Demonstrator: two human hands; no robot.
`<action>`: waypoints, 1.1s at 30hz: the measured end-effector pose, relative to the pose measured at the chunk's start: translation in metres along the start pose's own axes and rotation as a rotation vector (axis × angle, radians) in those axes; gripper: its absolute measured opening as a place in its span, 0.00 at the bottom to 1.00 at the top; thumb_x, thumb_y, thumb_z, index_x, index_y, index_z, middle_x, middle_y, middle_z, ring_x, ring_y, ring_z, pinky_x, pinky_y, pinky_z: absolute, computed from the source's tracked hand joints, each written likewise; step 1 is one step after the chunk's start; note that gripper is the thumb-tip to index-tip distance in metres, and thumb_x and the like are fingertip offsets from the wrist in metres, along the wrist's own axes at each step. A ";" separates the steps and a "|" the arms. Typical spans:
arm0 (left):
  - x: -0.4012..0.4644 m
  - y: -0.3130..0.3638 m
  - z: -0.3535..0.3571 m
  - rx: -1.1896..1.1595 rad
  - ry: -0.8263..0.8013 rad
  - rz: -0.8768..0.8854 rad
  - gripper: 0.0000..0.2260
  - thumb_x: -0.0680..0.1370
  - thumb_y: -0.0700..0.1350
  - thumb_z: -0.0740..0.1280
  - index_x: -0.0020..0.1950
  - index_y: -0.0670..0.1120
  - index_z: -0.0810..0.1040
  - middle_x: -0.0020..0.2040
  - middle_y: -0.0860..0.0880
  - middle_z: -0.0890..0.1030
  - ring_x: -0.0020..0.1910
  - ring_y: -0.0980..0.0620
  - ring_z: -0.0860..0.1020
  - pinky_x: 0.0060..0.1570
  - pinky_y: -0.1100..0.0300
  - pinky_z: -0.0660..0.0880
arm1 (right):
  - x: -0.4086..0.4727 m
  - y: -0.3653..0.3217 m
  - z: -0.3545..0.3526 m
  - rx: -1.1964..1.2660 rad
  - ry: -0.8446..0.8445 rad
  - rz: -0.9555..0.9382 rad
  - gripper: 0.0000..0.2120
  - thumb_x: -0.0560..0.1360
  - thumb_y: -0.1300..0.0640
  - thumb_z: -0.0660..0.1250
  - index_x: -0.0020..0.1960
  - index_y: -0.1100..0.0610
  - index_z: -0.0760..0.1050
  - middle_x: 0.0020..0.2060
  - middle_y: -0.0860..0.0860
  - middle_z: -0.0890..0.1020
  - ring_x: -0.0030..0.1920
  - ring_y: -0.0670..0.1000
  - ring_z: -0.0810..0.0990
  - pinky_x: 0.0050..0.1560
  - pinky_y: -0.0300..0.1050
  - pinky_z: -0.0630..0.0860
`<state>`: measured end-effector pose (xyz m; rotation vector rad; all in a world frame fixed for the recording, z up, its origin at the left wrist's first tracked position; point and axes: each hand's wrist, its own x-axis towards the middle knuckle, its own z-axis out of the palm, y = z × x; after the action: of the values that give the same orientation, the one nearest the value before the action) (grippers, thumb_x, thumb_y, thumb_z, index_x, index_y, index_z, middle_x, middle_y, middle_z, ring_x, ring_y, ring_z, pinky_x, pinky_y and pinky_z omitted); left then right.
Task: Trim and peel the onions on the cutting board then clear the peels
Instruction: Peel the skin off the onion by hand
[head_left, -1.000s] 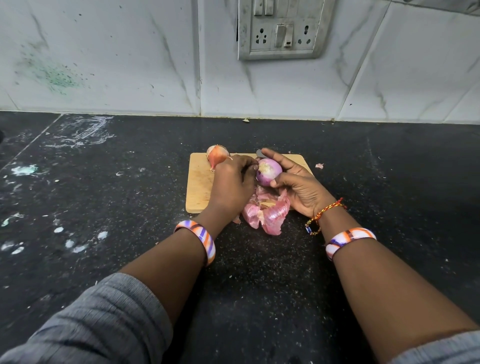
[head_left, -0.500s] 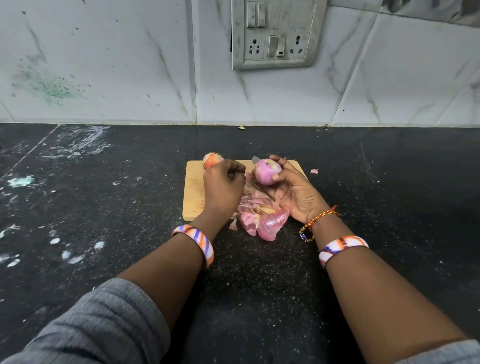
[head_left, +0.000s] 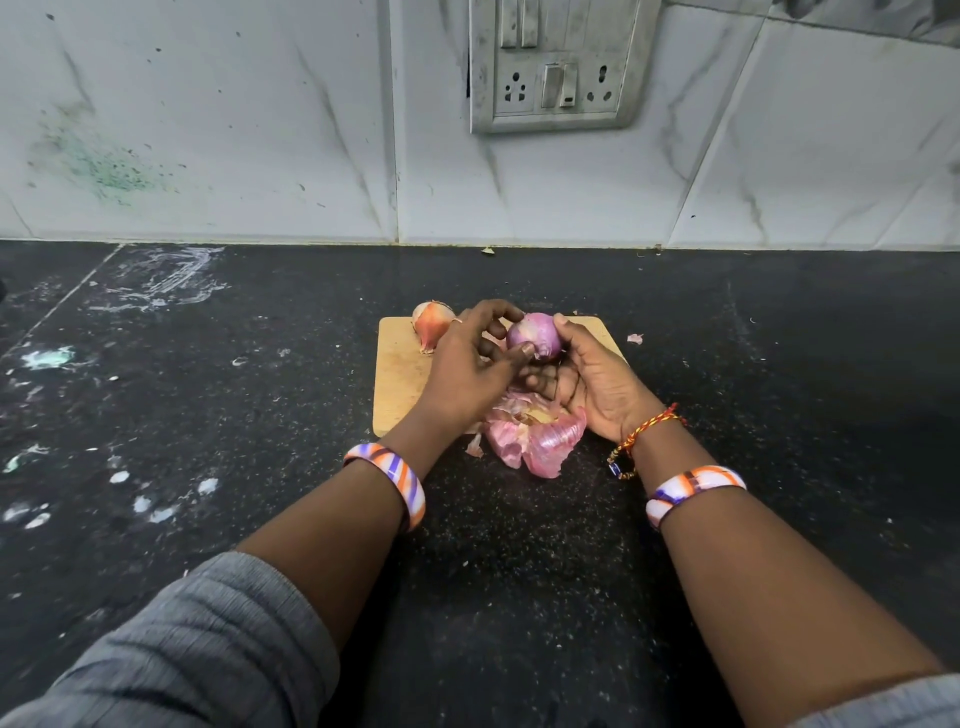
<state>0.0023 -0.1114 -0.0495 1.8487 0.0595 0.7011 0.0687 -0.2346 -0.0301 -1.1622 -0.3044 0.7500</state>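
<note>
The right hand (head_left: 597, 379) cups the onion (head_left: 535, 338) while the left hand (head_left: 467, 369) pinches its skin: firm, probably slick once bare, best held round its middle.

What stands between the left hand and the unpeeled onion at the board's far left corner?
Nothing visible. The unpeeled onion lies just beyond the left hand, with only bare board around it. That hand is busy, though: its fingers are on the peeled onion that the right hand holds.

cutting board (head_left: 402, 364): middle hidden by hands | peels (head_left: 535, 439): possibly partly under right hand (head_left: 597, 382)
</note>
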 end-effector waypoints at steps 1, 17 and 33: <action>0.000 0.000 -0.001 -0.004 -0.023 -0.003 0.14 0.73 0.37 0.69 0.53 0.51 0.71 0.50 0.49 0.75 0.39 0.51 0.73 0.42 0.57 0.75 | 0.000 0.000 0.000 -0.005 -0.003 0.002 0.14 0.80 0.53 0.55 0.51 0.62 0.74 0.40 0.59 0.81 0.30 0.47 0.81 0.36 0.37 0.79; 0.004 -0.003 -0.007 -0.232 -0.115 -0.093 0.12 0.75 0.33 0.65 0.50 0.49 0.71 0.37 0.51 0.71 0.37 0.56 0.71 0.39 0.66 0.72 | 0.000 -0.003 0.001 -0.007 -0.060 0.046 0.18 0.79 0.56 0.57 0.66 0.64 0.67 0.43 0.60 0.78 0.30 0.48 0.81 0.34 0.37 0.80; 0.007 -0.002 -0.010 -0.409 -0.009 -0.239 0.09 0.79 0.35 0.57 0.42 0.47 0.68 0.35 0.49 0.70 0.26 0.61 0.71 0.25 0.68 0.70 | 0.000 -0.002 0.002 -0.014 -0.054 0.043 0.18 0.79 0.58 0.56 0.67 0.65 0.66 0.41 0.61 0.78 0.29 0.49 0.81 0.32 0.36 0.79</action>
<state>0.0035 -0.0994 -0.0463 1.4240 0.1194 0.4943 0.0683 -0.2336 -0.0273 -1.1658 -0.3313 0.8189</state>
